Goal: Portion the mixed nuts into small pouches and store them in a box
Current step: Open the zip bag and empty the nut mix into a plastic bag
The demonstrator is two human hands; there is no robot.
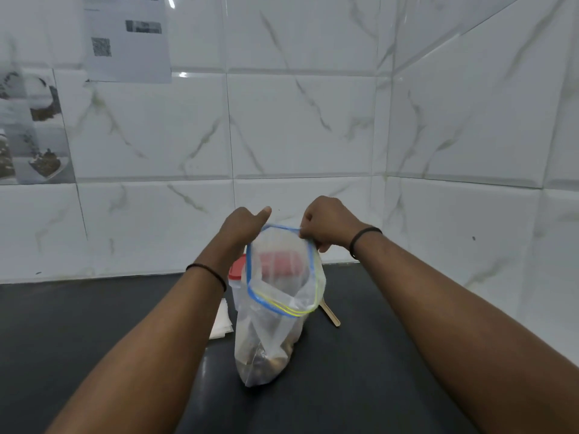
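You pinch the zip bag (282,308) mouth wide with your left hand (242,225) and right hand (326,223) — opening step; next, scoop nuts (269,360) out.

White marble-veined wall tiles (300,126) meet in a corner; printed sheets (128,39) taped upper left; dark countertop (376,355) below.

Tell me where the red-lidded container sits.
In the head view, the red-lidded container stands on the dark counter behind the zip bag, beside white pouches.
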